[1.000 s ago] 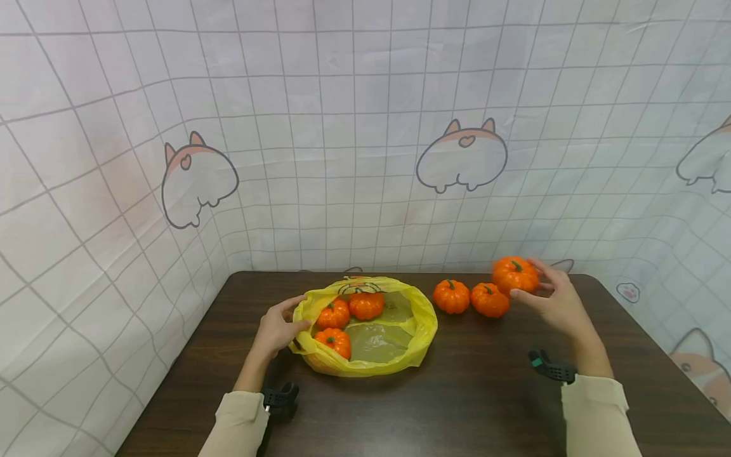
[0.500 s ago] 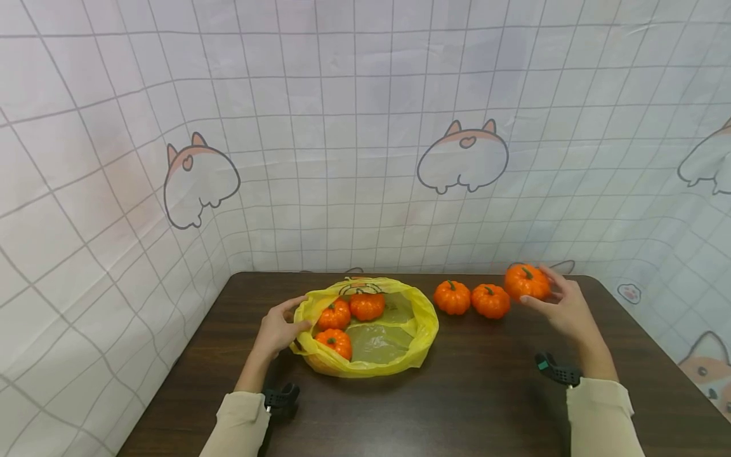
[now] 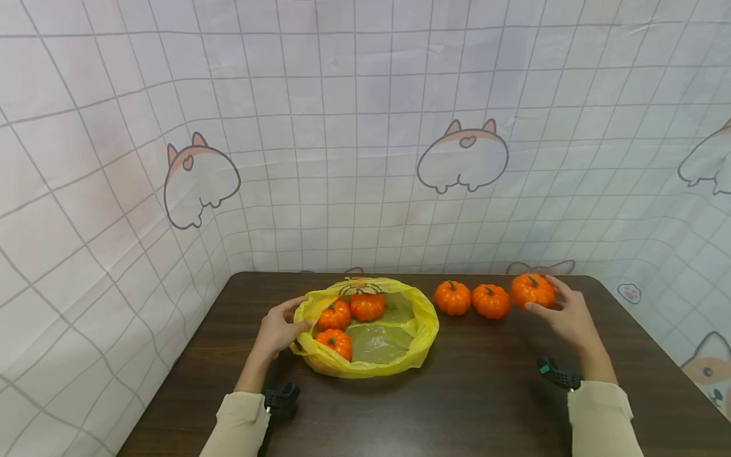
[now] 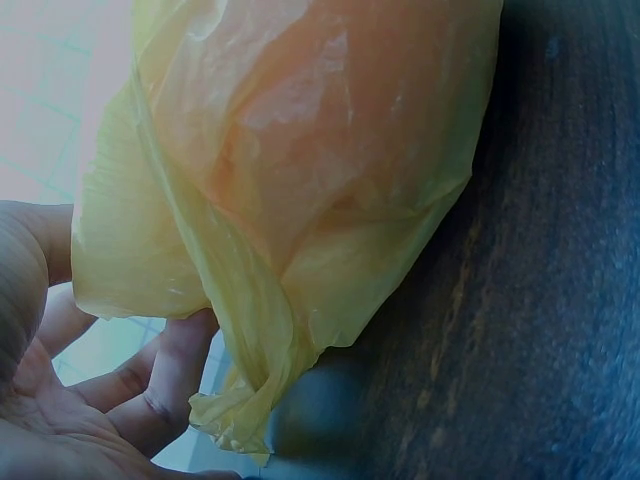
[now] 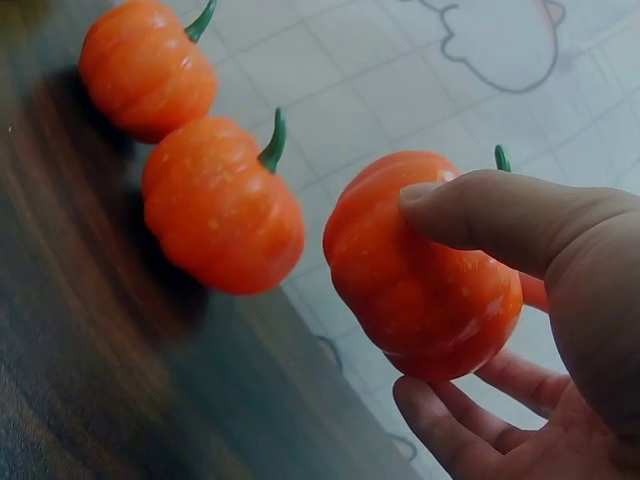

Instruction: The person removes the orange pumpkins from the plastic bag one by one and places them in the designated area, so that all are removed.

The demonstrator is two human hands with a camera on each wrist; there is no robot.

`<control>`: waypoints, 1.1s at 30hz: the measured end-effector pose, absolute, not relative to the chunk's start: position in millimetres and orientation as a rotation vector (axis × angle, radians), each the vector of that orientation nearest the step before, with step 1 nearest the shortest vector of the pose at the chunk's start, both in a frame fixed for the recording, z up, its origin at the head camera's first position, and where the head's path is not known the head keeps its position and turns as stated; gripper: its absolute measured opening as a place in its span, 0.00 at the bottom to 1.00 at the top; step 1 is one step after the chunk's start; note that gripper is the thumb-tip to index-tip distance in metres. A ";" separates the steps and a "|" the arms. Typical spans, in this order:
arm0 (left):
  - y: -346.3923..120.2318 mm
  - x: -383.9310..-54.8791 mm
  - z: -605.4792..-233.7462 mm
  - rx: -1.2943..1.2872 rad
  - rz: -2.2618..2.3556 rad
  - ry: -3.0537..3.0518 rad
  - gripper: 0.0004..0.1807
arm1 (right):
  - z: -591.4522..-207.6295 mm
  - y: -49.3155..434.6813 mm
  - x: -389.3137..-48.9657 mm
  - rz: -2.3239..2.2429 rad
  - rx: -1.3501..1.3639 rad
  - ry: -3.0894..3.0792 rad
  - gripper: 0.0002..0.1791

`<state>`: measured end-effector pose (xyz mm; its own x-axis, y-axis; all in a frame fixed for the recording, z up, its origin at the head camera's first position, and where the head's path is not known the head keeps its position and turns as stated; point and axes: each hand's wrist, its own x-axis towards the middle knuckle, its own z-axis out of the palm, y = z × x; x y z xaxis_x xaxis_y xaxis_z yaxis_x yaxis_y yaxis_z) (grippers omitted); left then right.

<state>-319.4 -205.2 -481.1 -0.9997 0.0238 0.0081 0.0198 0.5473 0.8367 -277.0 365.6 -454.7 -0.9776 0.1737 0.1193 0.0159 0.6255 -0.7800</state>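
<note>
My right hand point(image 3: 572, 318) grips a small orange pumpkin point(image 3: 532, 292) with a green stem, thumb on the near side and fingers round the far side. Whether its underside touches the table is hidden in the head view. Just left of it sit two more orange pumpkins, the nearer pumpkin point(image 3: 490, 301) and the farther pumpkin point(image 3: 452, 298). A yellow plastic bag point(image 3: 384, 368) lies with its mouth wide, holding three pumpkins at its left side, one being the front pumpkin point(image 3: 335, 343). My left hand point(image 3: 278, 328) pinches the bag's left rim, fingers outside.
Everything rests on a dark wooden table point(image 3: 411, 412). A white gridded cloth point(image 3: 365, 216) with cartoon animals hangs behind and beside it. Dark straps with devices, including the right strap point(image 3: 558, 374), sit on both wrists.
My right hand has moved right and down with its pumpkin, from above the neighbouring pumpkin to beside it. The left hand and the bag have stayed put.
</note>
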 end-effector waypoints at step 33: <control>-206.6 -319.1 -482.7 0.052 1.499 2.753 0.32 | -494.1 379.8 -284.6 1.388 -0.297 -2.687 0.53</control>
